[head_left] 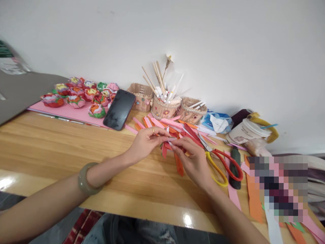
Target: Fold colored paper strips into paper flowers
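Note:
Above the middle of the wooden table, my left hand and my right hand meet, fingertips pinched on a small folded paper piece with red, pink and green parts. The fingers hide much of it. Behind my hands lies a pile of pink, orange and red paper strips. Scissors with red and yellow handles lie just right of my right hand, blades pointing into the strips.
Folded paper flowers sit on pink sheets at the left, a black phone beside them. Decorated baskets, a tissue pack and a lidded cup stand along the wall. A dark green tool and more strips lie right.

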`<state>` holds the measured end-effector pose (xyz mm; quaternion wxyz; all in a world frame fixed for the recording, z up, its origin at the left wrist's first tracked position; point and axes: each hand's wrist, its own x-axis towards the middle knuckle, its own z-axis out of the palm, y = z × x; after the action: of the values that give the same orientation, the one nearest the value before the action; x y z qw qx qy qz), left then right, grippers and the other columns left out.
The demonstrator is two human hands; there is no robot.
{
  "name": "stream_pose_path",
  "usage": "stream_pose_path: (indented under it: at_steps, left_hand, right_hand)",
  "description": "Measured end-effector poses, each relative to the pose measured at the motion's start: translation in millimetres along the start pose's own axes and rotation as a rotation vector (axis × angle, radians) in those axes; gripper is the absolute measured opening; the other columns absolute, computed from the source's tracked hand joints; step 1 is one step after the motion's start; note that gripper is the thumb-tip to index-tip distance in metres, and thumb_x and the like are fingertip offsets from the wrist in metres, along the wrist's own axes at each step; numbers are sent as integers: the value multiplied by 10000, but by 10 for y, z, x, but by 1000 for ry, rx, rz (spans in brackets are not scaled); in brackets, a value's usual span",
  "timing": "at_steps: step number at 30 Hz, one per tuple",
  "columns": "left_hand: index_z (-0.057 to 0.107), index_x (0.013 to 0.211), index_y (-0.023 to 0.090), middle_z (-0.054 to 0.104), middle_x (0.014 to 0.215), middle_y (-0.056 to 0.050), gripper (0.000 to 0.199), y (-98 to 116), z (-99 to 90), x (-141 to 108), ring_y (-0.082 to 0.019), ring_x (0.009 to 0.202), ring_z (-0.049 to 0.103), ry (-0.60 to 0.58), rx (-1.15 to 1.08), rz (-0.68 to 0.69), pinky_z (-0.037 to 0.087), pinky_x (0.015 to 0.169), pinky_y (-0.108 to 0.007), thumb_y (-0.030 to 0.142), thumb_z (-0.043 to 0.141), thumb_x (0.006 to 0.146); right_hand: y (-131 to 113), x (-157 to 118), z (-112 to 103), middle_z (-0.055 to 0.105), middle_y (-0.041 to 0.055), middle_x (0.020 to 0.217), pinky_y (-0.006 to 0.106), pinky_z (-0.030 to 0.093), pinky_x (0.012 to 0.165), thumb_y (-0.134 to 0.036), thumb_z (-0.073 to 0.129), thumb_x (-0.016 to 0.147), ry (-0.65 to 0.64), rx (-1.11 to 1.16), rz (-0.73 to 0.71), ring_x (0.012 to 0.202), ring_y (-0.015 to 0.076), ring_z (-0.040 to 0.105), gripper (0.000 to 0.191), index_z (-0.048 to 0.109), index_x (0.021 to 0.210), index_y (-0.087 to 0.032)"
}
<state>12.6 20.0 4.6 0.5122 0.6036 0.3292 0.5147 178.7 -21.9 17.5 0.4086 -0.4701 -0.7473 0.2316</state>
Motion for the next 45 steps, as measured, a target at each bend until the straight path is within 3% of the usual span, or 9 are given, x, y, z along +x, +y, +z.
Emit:
stream_pose_path:
  at_steps: [8,13,17,21,23,25,30,40,45]
  left_hand:
    - [643,721,140,659,724,-28,46,37,-30,4,-138,709,604,-121,30,24,489,684,-261,171,610,724]
    - [626,717,138,639,718,-21,48,49,-26,2,-132,704,597,-156,-32,-15,485,694,-260,186,620,718]
    - [604,741,141,617,717,-7,86,44,-4,-6,-112,657,578,-141,-86,-64,474,648,-242,227,615,737]
    - [598,759,141,604,733,-11,111,41,4,-11,-111,678,565,-71,-62,-75,463,648,-230,246,628,737]
    - [596,769,145,604,756,-17,107,43,5,-16,-116,707,568,-65,-64,-50,465,666,-232,248,620,749]
    - [595,775,152,606,769,-21,93,45,7,-23,-122,728,570,-68,-53,-15,464,676,-235,243,605,765]
    - [588,761,155,596,742,-19,68,47,22,-48,-128,717,556,-61,10,70,457,658,-240,221,588,778]
    - [577,770,166,593,750,-14,41,53,41,-87,-129,722,562,-79,49,117,462,686,-256,174,543,791]
    - [571,770,159,585,758,-17,54,62,6,-40,-129,725,544,-69,35,34,451,694,-259,209,559,787]
  right_hand:
    - [-4,30,4,605,-5,682,243,388,576,-364,623,771,-56,296,348,614,123,523,192,625,736,-175]
    - [-32,52,2,579,-14,653,235,382,563,-351,614,769,-87,378,431,579,105,502,195,599,704,-168]
    - [-51,18,23,578,-4,709,240,412,561,-277,553,817,42,218,269,607,114,523,98,571,797,-183]
    - [-34,-68,33,572,39,846,284,453,623,-157,565,795,263,-163,-165,732,154,547,131,574,914,-212]
    - [-15,-103,36,552,44,823,293,444,603,-128,599,764,285,-350,-366,721,165,531,211,593,953,-222]
    - [3,-116,44,544,39,784,293,430,575,-132,625,753,267,-466,-466,677,162,511,268,600,1002,-229]
    - [38,-92,67,570,39,765,295,416,568,-133,618,777,233,-524,-513,652,159,501,295,592,1056,-225]
    - [22,-77,31,612,62,757,301,425,579,-152,592,795,142,-700,-561,668,175,506,158,632,944,-186]
    - [-5,-38,-2,610,63,793,294,455,602,-189,537,842,58,-476,-383,702,166,547,162,650,957,-205]
